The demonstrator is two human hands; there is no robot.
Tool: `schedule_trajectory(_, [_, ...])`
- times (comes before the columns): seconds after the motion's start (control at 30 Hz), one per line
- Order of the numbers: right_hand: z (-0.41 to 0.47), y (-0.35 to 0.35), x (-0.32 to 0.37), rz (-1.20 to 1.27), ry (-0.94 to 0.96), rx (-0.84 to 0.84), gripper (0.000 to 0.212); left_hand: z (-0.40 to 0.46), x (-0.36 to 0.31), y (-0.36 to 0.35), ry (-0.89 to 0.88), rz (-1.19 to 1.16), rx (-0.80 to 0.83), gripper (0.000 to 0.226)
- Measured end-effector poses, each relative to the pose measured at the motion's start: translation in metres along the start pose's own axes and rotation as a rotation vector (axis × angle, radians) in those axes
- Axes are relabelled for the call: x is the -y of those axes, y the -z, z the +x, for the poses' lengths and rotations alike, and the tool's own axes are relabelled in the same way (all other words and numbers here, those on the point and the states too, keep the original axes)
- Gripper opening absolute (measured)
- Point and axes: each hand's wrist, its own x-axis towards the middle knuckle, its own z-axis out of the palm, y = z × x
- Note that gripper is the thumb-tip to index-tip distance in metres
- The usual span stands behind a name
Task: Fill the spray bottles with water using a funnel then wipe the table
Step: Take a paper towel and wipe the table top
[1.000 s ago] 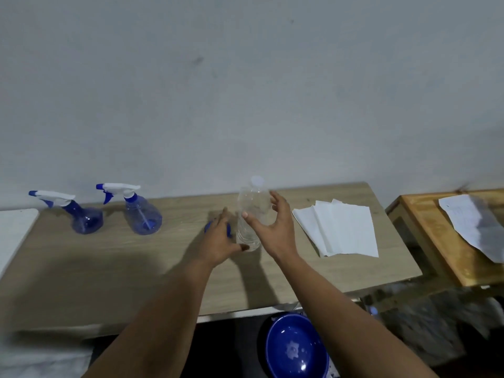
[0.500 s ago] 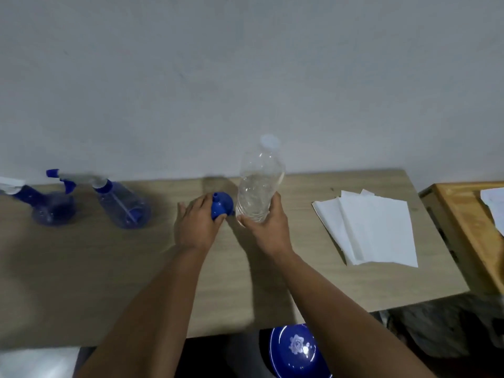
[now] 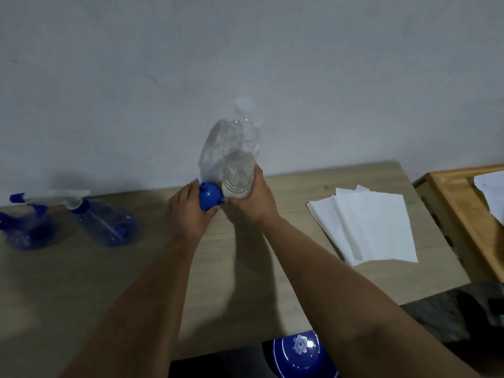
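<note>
My right hand grips the lower part of a clear water bottle with a white cap, lifted and tilted over the wooden table. My left hand holds a small blue funnel right beside the bottle's base. Two blue spray bottles with white triggers stand at the table's left: one nearer the middle, one at the frame's edge. The image is motion-blurred.
A stack of white paper towels lies on the table's right part. A second wooden table with white paper on it stands further right. A blue bowl sits below the front edge. A wall rises behind.
My right hand has lifted the water bottle off the table and tilted it. My left hand has picked up the blue funnel. The camera has moved closer.
</note>
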Motion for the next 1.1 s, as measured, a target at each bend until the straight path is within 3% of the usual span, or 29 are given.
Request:
schedule_trajectory(0.13, [-0.021,0.014,-0.017,-0.084,-0.067,0.041,0.120,-0.036,-0.019,0.009,-0.001,-0.025,-0.088,0.073])
schedule_trajectory(0.2, [-0.035,0.031,-0.027,-0.092,-0.090,0.003,0.109,-0.058,-0.037,0.015,0.016,0.003,-0.102,0.068])
schedule_trajectory(0.3, [-0.063,0.066,-0.044,-0.153,-0.064,-0.128,0.068,-0.088,-0.074,0.019,0.034,0.022,-0.102,0.062])
schedule_trajectory(0.43, [-0.094,0.115,-0.077,-0.170,-0.096,-0.298,0.042,-0.106,-0.142,0.007,-0.137,-0.053,0.087,0.062])
schedule_trajectory(0.6, [-0.118,0.168,-0.117,-0.219,-0.129,-0.436,0.037,-0.115,-0.210,-0.040,-0.233,-0.065,0.412,0.067])
schedule_trajectory(0.73, [-0.129,0.193,-0.144,-0.239,-0.117,-0.471,0.036,-0.125,-0.242,-0.069,-0.258,-0.009,0.549,0.068])
schedule_trajectory(0.93, [-0.142,0.206,-0.165,-0.233,-0.125,-0.507,0.034,-0.127,-0.261,-0.085,-0.239,0.053,0.528,0.076])
schedule_trajectory(1.1, [-0.151,0.212,-0.169,-0.203,-0.174,-0.547,0.030,-0.127,-0.265,-0.074,-0.248,-0.054,0.383,0.067])
